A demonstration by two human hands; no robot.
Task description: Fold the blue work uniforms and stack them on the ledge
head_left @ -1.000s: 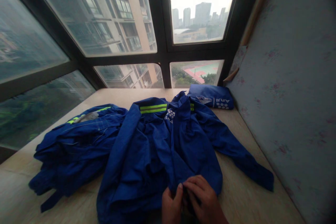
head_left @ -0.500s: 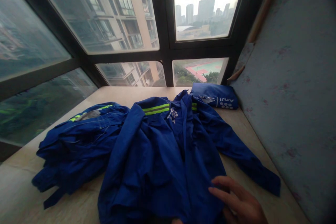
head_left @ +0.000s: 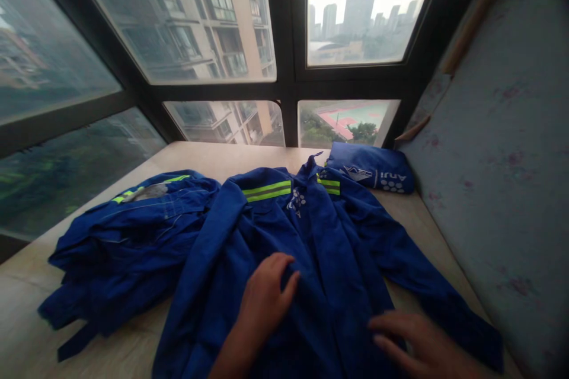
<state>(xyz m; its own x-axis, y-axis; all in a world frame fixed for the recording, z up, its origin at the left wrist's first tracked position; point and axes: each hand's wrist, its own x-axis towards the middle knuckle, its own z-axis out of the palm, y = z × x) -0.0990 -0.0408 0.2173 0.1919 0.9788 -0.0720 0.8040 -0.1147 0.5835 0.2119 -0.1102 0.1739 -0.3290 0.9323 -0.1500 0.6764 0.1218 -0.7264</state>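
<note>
A blue work jacket (head_left: 275,237) lies spread front side up, with yellow-green reflective stripes across the chest and a white logo. Over its lower middle is my left hand (head_left: 267,293), thumb and fingers apart with nothing between them. I cannot tell whether it touches the cloth. Close to the jacket's right front edge is my right hand (head_left: 415,337), a little blurred, its thumb and fingers parted and no cloth visibly gripped. The jacket's lower hem runs out of view at the bottom.
Left of the jacket, a crumpled blue garment (head_left: 120,237) lies on the pale stone sill (head_left: 26,302). A folded blue bundle (head_left: 371,166) with white lettering sits at the back right. Dark window frames (head_left: 288,80) stand behind, and a papered wall (head_left: 502,189) on the right.
My left hand has risen from the bottom edge to over the jacket. My right hand has shifted slightly right and down. The right chest stripe shows more, and the view has shifted slightly.
</note>
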